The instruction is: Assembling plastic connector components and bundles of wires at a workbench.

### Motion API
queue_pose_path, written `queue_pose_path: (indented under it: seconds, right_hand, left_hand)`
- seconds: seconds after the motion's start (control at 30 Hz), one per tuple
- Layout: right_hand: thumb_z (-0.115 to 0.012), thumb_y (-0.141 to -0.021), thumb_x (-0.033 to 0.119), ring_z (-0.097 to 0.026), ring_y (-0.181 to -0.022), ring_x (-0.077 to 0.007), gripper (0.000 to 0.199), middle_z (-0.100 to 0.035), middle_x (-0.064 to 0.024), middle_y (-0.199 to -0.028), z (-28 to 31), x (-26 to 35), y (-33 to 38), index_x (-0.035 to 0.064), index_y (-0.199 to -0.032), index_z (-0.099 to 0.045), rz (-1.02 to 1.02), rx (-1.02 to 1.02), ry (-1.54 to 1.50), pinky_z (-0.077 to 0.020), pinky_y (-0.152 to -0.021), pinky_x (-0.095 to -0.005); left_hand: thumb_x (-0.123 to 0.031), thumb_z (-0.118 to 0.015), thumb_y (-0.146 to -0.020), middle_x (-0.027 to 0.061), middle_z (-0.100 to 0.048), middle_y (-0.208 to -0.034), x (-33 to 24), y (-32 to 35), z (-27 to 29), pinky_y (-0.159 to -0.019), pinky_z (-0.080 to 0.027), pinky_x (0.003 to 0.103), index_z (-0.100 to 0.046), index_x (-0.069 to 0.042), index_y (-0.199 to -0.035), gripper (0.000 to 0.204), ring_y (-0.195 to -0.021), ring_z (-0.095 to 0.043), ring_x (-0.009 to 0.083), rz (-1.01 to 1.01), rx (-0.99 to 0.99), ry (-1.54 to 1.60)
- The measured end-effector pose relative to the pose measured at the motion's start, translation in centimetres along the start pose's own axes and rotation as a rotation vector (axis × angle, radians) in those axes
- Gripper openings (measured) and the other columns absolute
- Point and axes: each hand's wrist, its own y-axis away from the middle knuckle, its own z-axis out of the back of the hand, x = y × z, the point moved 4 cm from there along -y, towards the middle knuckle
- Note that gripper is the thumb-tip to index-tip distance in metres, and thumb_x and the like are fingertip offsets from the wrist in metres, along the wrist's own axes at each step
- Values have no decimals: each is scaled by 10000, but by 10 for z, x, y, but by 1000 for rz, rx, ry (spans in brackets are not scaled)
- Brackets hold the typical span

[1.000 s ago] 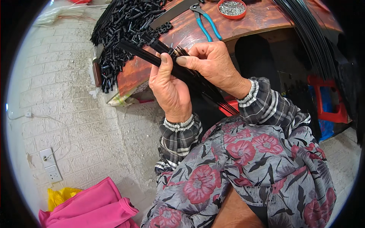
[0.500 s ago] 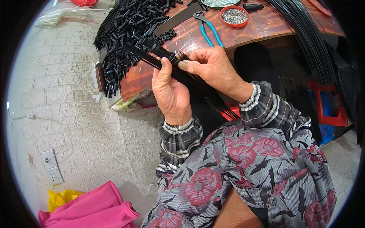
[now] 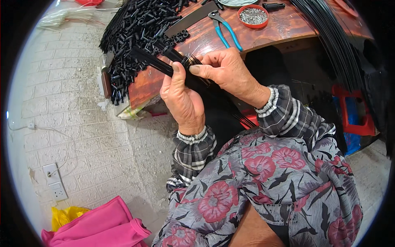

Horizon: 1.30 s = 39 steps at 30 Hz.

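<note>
My left hand (image 3: 185, 101) is closed around a bundle of thin black rods (image 3: 151, 61), which look like umbrella ribs, with the thumb pressed on top. A short black plastic tube (image 3: 172, 52) lies alongside them and points toward the table. Just right of that thumb, the thumb and forefinger of my right hand (image 3: 232, 76) pinch the thin rods where they fan out near the tube's end. The fingertips partly hide this joint. Lower down, more rod ends (image 3: 246, 120) stick out below my right wrist, above my lap.
Small black plastic tubes (image 3: 135, 37) lie heaped on the wooden table (image 3: 144, 84), beside a flat metal blade (image 3: 191, 18). Blue-handled pliers (image 3: 225, 31) and a red dish of small metal bits (image 3: 253, 17) lie farther right. Long black rods (image 3: 333, 45) hang over the right edge near a red stool (image 3: 354, 111).
Both hands have shifted slightly left with the bundle. The tube's end has turned a little, and the right thumb and forefinger stay pinched at the rods.
</note>
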Motion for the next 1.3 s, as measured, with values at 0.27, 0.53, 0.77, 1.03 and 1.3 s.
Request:
queue_pose_path:
  seconds: [0.27,0.53,0.77,1.03,1.3]
  right_hand:
    - [-661,-762,137,-394,-524,-11,201,-489,51,-550,-7,-7,3,-7,-646,-581,53,-21,124,-311,-437,-190]
    - [-677,-744,145,-409,-526,-20,172,-508,42,-556,-12,0,2,-16,-714,-625,80,22,106,-324,-441,-193]
    - [-699,-713,121,-432,-535,-24,152,-540,24,-570,-13,-1,2,-17,-703,-634,92,41,136,-341,-461,-187]
    - [-702,-712,129,-436,-535,-26,193,-522,25,-550,-8,-8,0,-5,-614,-603,50,77,-21,-411,-596,-194]
    - [-708,-708,168,-415,-457,-30,271,-484,26,-512,-5,-18,-4,34,-531,-552,-144,186,-36,-433,-599,-186]
  left_hand:
    - [-63,-588,-812,42,-596,-864,-15,0,-5,-725,-436,226,-593,31,-951,169,-773,-550,104,-35,17,-79]
    - [-71,-579,-819,38,-588,-868,-16,-5,7,-712,-432,218,-589,23,-931,146,-774,-545,103,-91,7,-41]
    - [-88,-571,-827,44,-576,-879,-13,-1,6,-718,-431,227,-556,21,-983,191,-781,-539,109,-94,43,5]
    - [-105,-559,-837,35,-571,-885,-4,-2,14,-729,-427,235,-544,21,-1003,209,-801,-535,111,-45,8,51]
    - [-113,-572,-829,19,-568,-856,-2,-2,14,-709,-412,218,-552,8,-972,188,-774,-527,100,-17,40,67]
